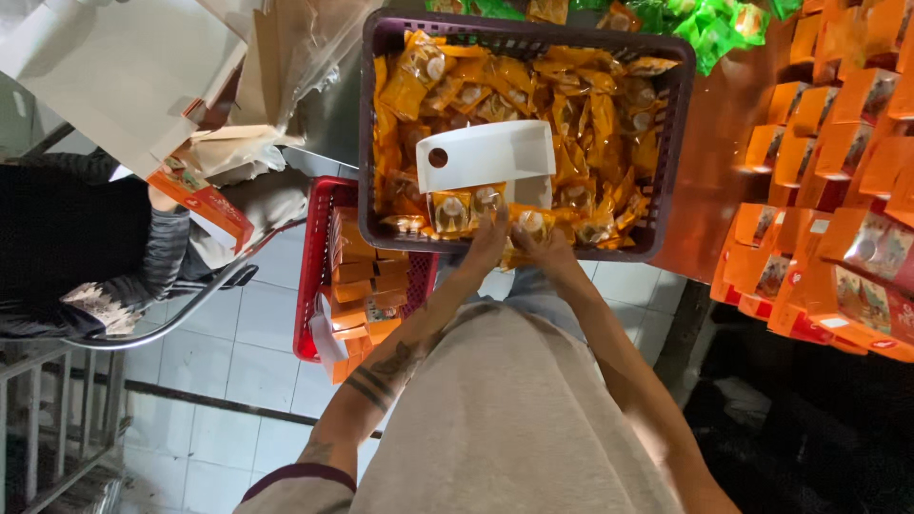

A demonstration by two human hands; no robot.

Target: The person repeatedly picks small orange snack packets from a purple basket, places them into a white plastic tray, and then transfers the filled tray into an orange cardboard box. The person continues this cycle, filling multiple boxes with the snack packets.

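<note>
Your left hand (487, 236) and right hand (545, 240) each pinch a small orange-wrapped round pastry packet (451, 211) at the near rim of the dark purple plastic basket (666, 143), heaped close for easy picking.

This looks like a small packing workshop: a dark basket (666, 143) brims with orange snack packets (533, 86), stacks of orange boxes (838, 190) crowd its right, a red crate (309, 276) of filled boxes sits lower left, flat cardboard (124, 67) beyond.
</note>
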